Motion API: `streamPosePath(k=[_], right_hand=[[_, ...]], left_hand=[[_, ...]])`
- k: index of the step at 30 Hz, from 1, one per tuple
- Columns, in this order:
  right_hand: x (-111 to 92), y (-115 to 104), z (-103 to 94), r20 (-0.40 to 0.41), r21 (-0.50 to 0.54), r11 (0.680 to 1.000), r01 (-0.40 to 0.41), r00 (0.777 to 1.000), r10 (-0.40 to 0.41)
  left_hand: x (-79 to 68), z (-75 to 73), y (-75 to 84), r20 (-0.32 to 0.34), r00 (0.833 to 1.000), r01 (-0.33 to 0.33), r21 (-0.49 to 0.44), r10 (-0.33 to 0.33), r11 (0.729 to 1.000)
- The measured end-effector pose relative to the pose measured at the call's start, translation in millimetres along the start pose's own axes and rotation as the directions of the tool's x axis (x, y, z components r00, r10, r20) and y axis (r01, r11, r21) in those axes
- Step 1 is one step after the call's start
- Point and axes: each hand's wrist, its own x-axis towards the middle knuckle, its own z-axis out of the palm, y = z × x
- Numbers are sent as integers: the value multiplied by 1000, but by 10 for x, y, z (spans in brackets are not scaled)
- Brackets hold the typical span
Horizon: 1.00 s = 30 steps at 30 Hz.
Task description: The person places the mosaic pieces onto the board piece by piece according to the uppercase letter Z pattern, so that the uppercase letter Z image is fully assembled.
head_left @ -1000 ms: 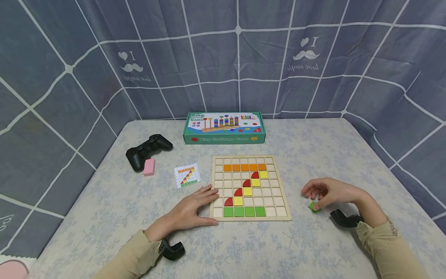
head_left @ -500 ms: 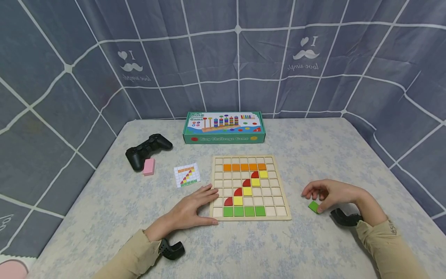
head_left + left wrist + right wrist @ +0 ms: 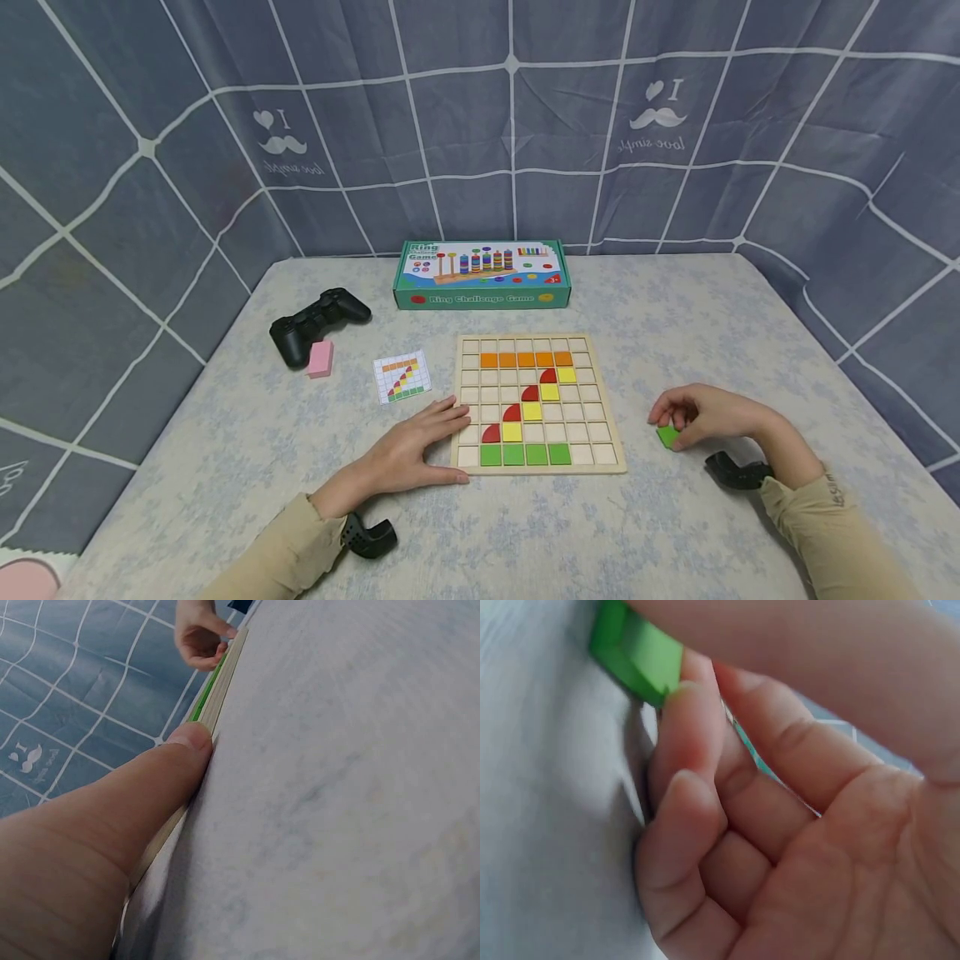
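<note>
A wooden grid board (image 3: 588, 432) lies on the table, with orange, yellow, red and green tiles in its squares. My left hand (image 3: 411, 446) rests at its left side, fingers on the left rim and thumb (image 3: 161, 776) along the front edge, also seen in the left wrist view. Right of the board, my right hand (image 3: 712, 415) pinches a loose green square tile (image 3: 667, 437) low over the table. In the right wrist view the green tile (image 3: 641, 656) sits tilted between thumb and fingertips, partly hidden by the thumb, the other fingers curled.
A small pattern card (image 3: 402, 377) lies left of the board. Farther left are a black game controller (image 3: 318, 323) and a pink block (image 3: 320, 359). A green Ring Challenge Game box (image 3: 482, 276) stands behind the board, before a grid-patterned curtain (image 3: 465, 125).
The right hand has shifted slightly left, and the green tile has moved left and away from me with it, now between thumb and fingers. My left hand and the board stay put.
</note>
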Motion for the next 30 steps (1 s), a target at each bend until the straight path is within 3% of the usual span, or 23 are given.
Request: streamPosePath(k=[4, 9, 15, 23, 30], right_hand=[[38, -50, 37, -31, -37, 999, -23, 999, 22], [107, -100, 110, -49, -70, 997, 11, 999, -14], [208, -199, 191, -66, -59, 998, 12, 998, -16], [442, -380, 377, -28, 47, 996, 74, 997, -73], [607, -533, 541, -9, -20, 997, 75, 997, -75]], left_hand=[[-8, 0, -5, 1, 1000, 6, -1, -6, 1000], [-10, -1, -2, 5, 1000, 9, -4, -9, 1000], [-2, 2, 0, 9, 1000, 7, -8, -7, 1000], [-4, -1, 1, 6, 1000, 12, -5, -12, 1000], [-3, 2, 4, 4, 1000, 12, -2, -12, 1000]])
